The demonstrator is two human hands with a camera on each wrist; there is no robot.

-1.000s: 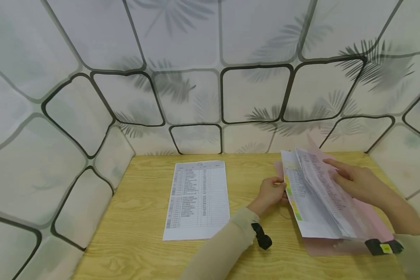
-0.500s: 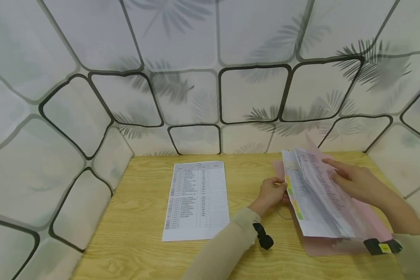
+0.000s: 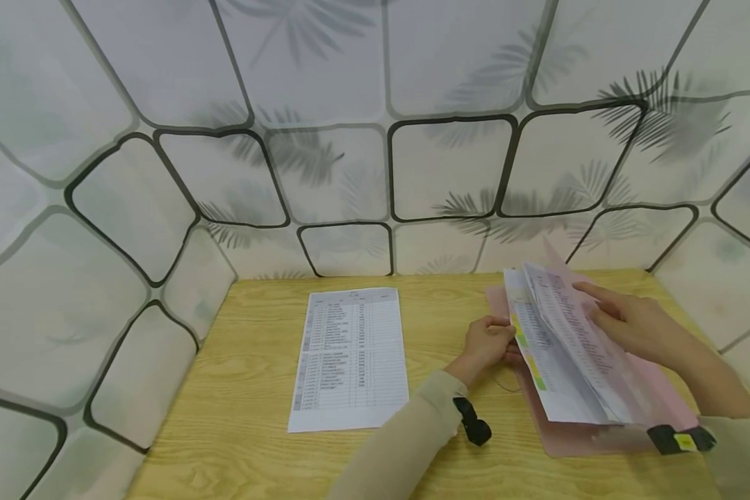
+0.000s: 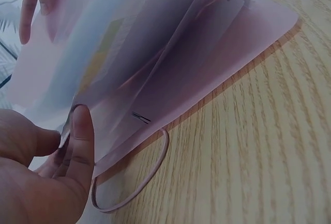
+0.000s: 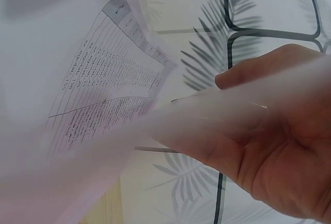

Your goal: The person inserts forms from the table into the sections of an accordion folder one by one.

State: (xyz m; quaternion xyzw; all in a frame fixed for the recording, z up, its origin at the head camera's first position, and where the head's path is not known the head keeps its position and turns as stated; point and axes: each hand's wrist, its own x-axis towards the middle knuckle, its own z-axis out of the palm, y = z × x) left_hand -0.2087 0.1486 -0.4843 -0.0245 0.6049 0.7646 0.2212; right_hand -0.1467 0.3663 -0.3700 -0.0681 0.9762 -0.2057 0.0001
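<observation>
The pink folder (image 3: 606, 434) lies on the wooden table (image 3: 250, 389) at about four o'clock from the table's middle, its cover raised and a sheaf of printed sheets (image 3: 556, 354) fanned up out of it. The likeliest trouble is a slip: the sheets stand loosely fanned, so if either hand lets go, they could slide shut or spill toward six o'clock, where the folder's near edge sits close to the table's edge. A sharp tug at the pinched edge could also crease or tear a page. The pink elastic loop (image 4: 135, 185) lies slack on the wood just beside the folder and could snag a finger.

The left hand (image 3: 489, 345) comes in from seven o'clock, sleeve low over the table, with its thumb (image 4: 81, 141) and curled fingers pinching the nine o'clock edge of the sheets near the coloured tabs. The right hand (image 3: 634, 325) reaches in from four o'clock, fingers fairly straight, laid against the upper sheets and the translucent cover; the right wrist view shows the fingers (image 5: 243, 79) behind a sheet, pressing rather than clamping.

A separate printed list (image 3: 352, 357) lies flat at the table's middle, well apart from both hands, toward nine o'clock of the folder.
</observation>
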